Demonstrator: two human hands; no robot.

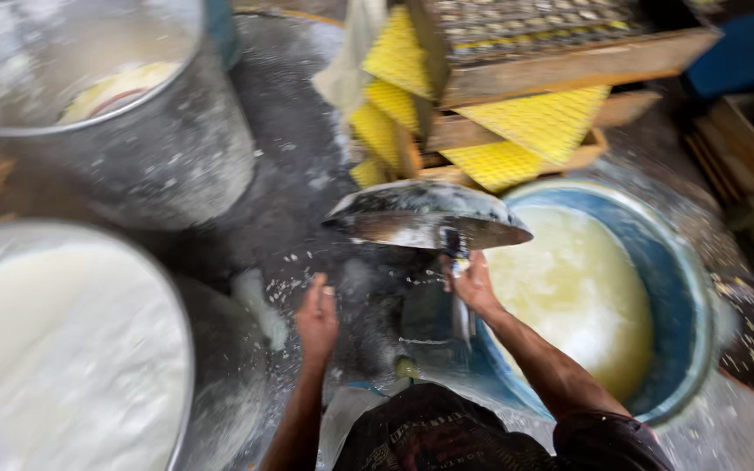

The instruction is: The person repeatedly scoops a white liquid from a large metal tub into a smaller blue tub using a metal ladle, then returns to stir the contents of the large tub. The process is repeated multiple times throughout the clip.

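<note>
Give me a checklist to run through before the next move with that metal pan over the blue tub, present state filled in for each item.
1. Right hand grips the metal pan by its handle: ok, fingers are closed around it.
2. Pan held level: cannot tell, the picture is blurred by motion.
3. Left hand free: ok, it holds nothing and is stretched out over the wet floor.
4. Blue tub has room: ok, the pale yellow liquid sits below the rim.
5. Pan contents: cannot tell, its inside faces away from the camera.
6. Wooden frames with yellow mesh clear of the pan: cannot tell, they stand close behind it.
</note>
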